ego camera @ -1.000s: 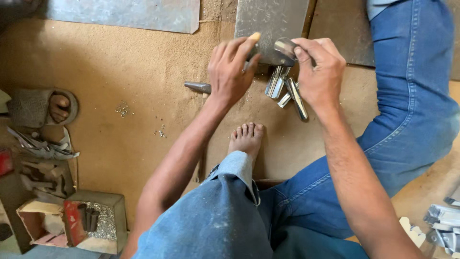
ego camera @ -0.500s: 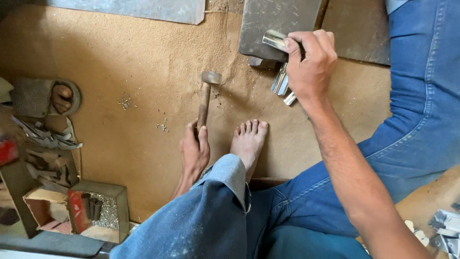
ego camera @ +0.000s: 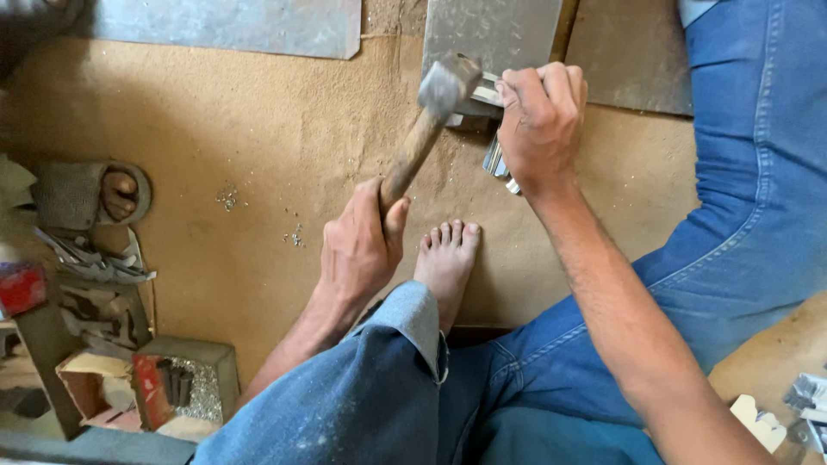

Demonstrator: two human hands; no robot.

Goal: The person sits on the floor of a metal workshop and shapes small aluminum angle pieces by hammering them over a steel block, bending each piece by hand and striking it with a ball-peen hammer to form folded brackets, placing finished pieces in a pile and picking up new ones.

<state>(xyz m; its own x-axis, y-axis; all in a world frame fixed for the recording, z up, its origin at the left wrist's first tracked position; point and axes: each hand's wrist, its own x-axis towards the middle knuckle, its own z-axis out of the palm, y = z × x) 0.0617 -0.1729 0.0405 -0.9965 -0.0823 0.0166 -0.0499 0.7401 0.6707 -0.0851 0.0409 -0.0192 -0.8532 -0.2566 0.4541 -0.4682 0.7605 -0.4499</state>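
Note:
My left hand (ego camera: 360, 250) grips the wooden handle of a hammer (ego camera: 426, 120), raised at a slant with its steel head next to my right hand. My right hand (ego camera: 541, 120) is closed on a small flat metal piece (ego camera: 488, 89) and presses it on a grey metal block (ego camera: 491, 39) at the top of the view. Several shiny metal pieces (ego camera: 498, 164) lie just under the right hand, partly hidden by it. My bare foot (ego camera: 446, 263) rests on the brown floor between both arms.
A grey metal sheet (ego camera: 233, 24) lies at the top left. Small boxes (ego camera: 177, 383) holding metal parts, scrap strips (ego camera: 90, 258) and a round object (ego camera: 121, 194) crowd the left edge. My legs in blue jeans (ego camera: 741, 198) fill the right and bottom. More metal bits (ego camera: 805, 400) sit bottom right.
My left hand left the metal piece, took the hammer's handle off the floor and lifted the head up beside my right hand. My right hand stayed on the piece.

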